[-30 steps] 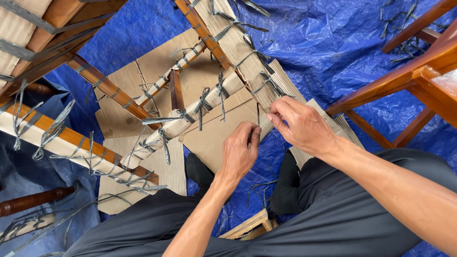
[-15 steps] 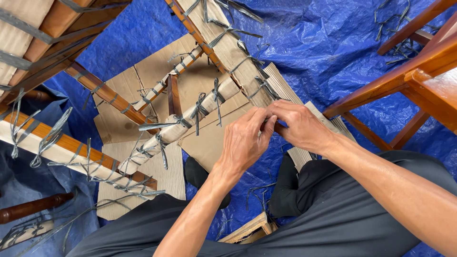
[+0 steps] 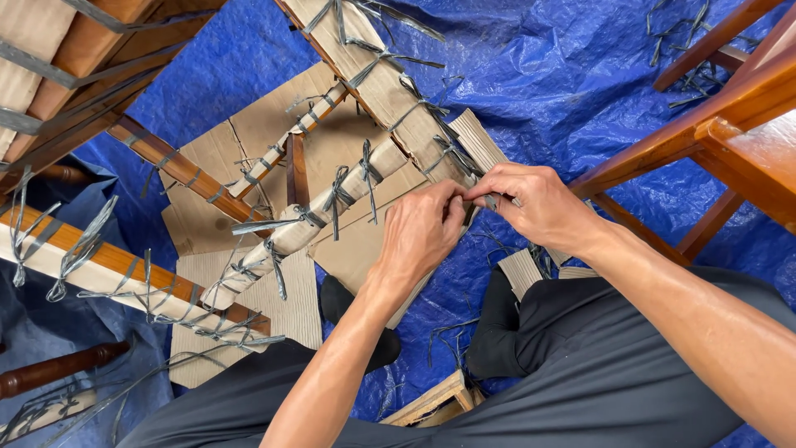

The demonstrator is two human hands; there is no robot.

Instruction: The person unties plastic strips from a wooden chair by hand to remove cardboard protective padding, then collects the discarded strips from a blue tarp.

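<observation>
Both hands have closed in since earlier, left hand (image 3: 423, 228) and right hand (image 3: 531, 203) pinching a grey strap (image 3: 489, 199) on the cardboard-wrapped rail (image 3: 390, 91) (most ties look knotted, this one unfinished).

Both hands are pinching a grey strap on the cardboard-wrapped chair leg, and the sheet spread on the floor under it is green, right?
Not quite: the sheet on the floor is blue, not green, as the head view shows. The rest holds: the left hand and right hand meet at a grey strap on the cardboard-wrapped chair leg.
</observation>
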